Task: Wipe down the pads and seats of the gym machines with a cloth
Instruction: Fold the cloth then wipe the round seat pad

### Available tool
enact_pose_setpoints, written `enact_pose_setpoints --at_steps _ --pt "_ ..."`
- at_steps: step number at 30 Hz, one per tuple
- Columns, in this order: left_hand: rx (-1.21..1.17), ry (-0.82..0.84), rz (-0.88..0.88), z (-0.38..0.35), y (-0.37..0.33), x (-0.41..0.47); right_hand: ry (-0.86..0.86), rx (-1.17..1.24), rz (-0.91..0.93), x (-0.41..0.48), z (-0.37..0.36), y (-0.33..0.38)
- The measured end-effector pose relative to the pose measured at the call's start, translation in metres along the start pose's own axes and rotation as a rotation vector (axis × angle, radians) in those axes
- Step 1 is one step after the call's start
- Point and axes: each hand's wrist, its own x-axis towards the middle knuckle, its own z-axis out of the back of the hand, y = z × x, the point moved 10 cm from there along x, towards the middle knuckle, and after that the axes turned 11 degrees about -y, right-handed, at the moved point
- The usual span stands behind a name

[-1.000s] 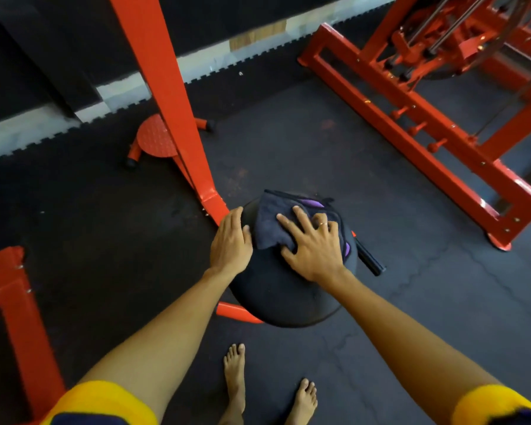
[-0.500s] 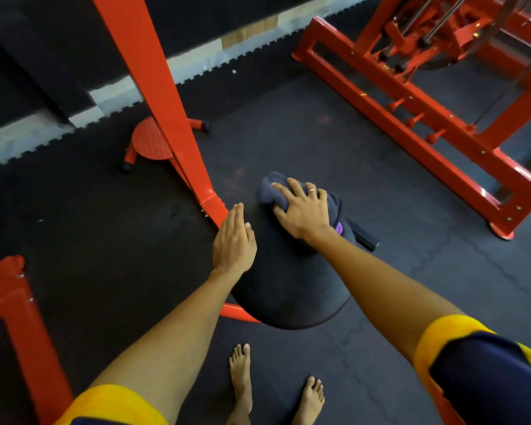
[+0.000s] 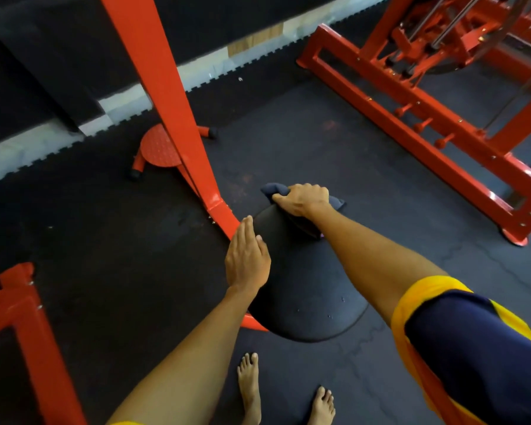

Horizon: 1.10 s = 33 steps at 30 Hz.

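R hand (image 3: pixel 304 199) at far end of black seat (image 3: pixel 307 289), fingers curled round dark cloth (image 3: pixel 273 189) on seat edge. L hand (image 3: pixel 247 259) flat on seat's left edge, fingers straight, gripping nothing. Red frame post (image 3: pixel 166 102) just beside seat.

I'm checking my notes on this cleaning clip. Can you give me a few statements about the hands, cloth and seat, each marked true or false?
1. The right hand grips the cloth at the far edge of the seat. True.
2. The left hand holds a spray bottle. False: it rests flat on the seat's side, holding nothing.
3. The person wears shoes. False: the feet are bare.
4. The machine frame beside the seat is red. True.
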Motion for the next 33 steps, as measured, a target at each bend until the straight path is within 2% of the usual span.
enact_pose_setpoints --at_steps 4,6,8,11,12,16,20,22,24,27,29,33 --pt "0.004 -0.031 0.028 -0.001 0.006 -0.003 -0.113 -0.100 0.349 -0.030 -0.011 0.067" --pt "-0.004 -0.044 0.028 0.000 0.006 -0.005 -0.197 -0.084 0.409 -0.042 -0.007 0.066" --pt "-0.019 -0.054 0.024 0.003 0.003 -0.005 -0.234 -0.052 0.278 -0.030 0.000 0.034" --pt "-0.006 -0.041 0.023 0.003 0.004 -0.005 -0.186 0.043 -0.045 -0.018 -0.002 -0.015" --pt "-0.001 -0.040 0.023 0.004 0.005 -0.005 -0.195 0.041 -0.076 -0.021 -0.003 -0.015" --pt "0.004 -0.080 0.049 0.008 0.004 -0.008 -0.304 0.081 0.109 -0.056 -0.013 0.016" --pt "0.121 -0.103 0.083 0.021 0.005 0.007 -0.320 0.055 0.333 -0.107 -0.023 0.003" --pt "0.111 -0.099 -0.017 0.021 -0.004 0.018 -0.340 0.001 0.274 -0.108 -0.018 -0.025" --pt "0.063 -0.062 -0.156 0.011 -0.021 0.027 -0.337 0.029 0.086 -0.081 -0.008 -0.052" --pt "0.057 0.053 -0.280 -0.010 -0.041 0.039 -0.202 0.189 -0.104 -0.036 -0.005 -0.046" --pt "0.075 0.097 -0.292 -0.019 -0.043 0.040 -0.183 0.158 -0.052 -0.034 -0.014 -0.025" --pt "0.018 0.131 -0.288 -0.021 -0.042 0.038 -0.310 0.147 0.174 -0.088 -0.023 -0.032"
